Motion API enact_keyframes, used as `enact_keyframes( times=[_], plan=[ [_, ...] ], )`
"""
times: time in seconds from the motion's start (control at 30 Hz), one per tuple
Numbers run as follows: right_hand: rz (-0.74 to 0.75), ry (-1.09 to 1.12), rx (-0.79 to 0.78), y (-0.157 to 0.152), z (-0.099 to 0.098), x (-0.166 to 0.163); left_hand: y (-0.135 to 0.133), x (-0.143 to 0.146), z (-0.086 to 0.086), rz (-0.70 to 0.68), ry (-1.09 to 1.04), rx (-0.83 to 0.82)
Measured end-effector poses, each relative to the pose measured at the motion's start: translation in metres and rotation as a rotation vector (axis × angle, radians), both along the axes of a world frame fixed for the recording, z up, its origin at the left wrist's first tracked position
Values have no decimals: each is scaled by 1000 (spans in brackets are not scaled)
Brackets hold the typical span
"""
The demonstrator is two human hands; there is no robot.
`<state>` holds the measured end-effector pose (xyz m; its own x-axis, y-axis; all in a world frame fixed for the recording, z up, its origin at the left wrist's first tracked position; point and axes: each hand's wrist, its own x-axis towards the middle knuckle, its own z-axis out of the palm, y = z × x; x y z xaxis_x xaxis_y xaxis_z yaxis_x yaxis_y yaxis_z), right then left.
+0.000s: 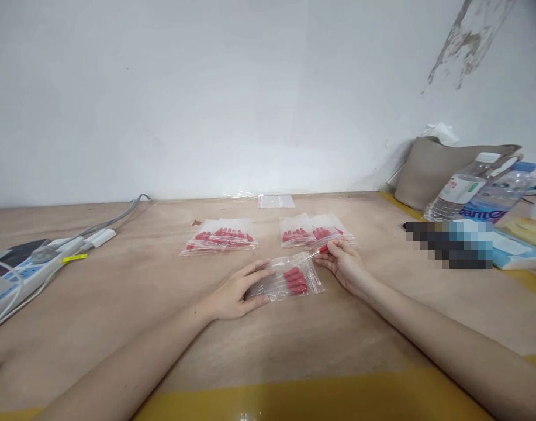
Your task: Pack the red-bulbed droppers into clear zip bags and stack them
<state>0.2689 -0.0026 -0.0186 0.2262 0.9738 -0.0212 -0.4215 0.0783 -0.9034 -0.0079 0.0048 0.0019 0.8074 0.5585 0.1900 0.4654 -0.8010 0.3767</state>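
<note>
A clear zip bag [276, 287] lies on the table in front of me, with several red-handled pieces [296, 282] side by side inside. My left hand [239, 292] holds the bag's left end, thumb at the near edge and fingers over the far part. My right hand [344, 266] pinches the red handle of what looks like a small screwdriver [322, 249]. Its thin shaft points left, at the bag's right end; whether the tip is inside I cannot tell. Beyond my hands lie two groups of filled bags, a left group [221, 235] and a right group [312, 229].
Flat bags [276, 202] lie near the wall. On the left is a power strip [35, 266] with cables. At right stand a grey-brown bag [425, 169], a water bottle [454, 196], a blue-capped bottle [498, 196] and a blue packet [517, 248]. Yellow tape [294, 397] runs along the table's near edge.
</note>
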Motion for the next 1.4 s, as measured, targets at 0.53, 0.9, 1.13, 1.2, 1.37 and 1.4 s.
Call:
enact_keyframes(
  times=[0.53,0.9,1.13,1.2,1.37,1.4],
  plan=[
    [468,-563,-78,-3,11,1,2,0,-1,-23,-46,-19],
    [190,-595,6,8,3,-28,3,1,0,-9,-1,-6],
    [451,-478,60,1,10,-24,1,1,0,25,-35,23],
    [496,-475,63,0,11,-20,2,1,-1,26,-33,21],
    [411,-584,3,4,7,-11,3,0,-4,48,-33,13],
    [384,-586,-10,4,6,-10,3,0,-4,52,-38,13]
  ],
)
